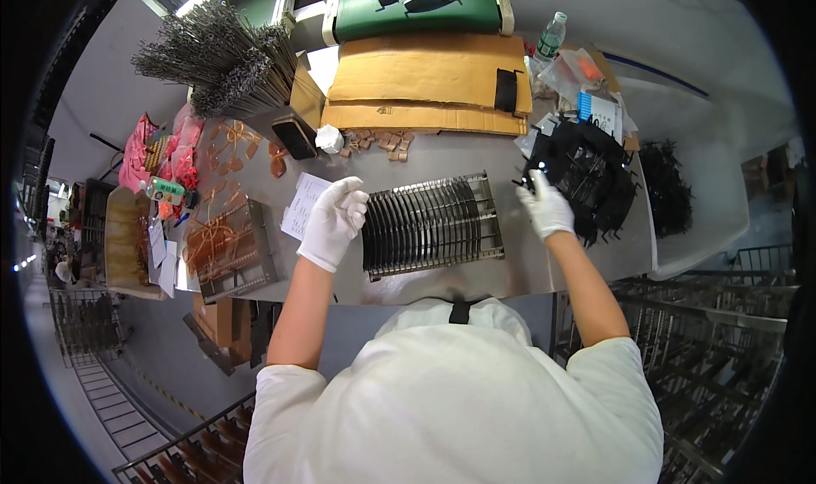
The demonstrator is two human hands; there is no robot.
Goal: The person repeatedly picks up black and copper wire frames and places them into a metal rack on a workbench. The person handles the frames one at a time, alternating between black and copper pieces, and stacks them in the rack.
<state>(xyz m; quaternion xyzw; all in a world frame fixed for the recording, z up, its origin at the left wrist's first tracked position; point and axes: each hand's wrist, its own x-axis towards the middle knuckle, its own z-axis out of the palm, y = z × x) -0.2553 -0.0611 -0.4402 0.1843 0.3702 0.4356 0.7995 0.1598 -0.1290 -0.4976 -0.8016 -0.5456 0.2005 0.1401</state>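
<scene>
The metal rack (432, 223), with many thin dark plates standing in its slots, lay on the grey worktable (442, 284) directly in front of the person, between the two gloved hands. The left hand (333, 220) was in a white glove and rested at the left end of the rack, with the fingers loosely curled and touching the edge of the rack near the first plates; I could not tell if it really gripped something there. The right hand (545, 205), also in a white glove, was just beside the right end of the rack, a little higher on the table, and its fingers were closed on a small dark piece at the edge of the pile of black parts (586, 174). This pile lay to the right of the rack, near but not touching it. A white paper sheet (303, 203) lay just left of the left hand, partly under it. Farther left stood a tray with copper coloured parts (228, 246). Behind the rack were flat cardboard sheets (429, 80) and some small brown pieces (378, 140). A plastic bottle (552, 35) stood at the far right side of the cardboard.
</scene>
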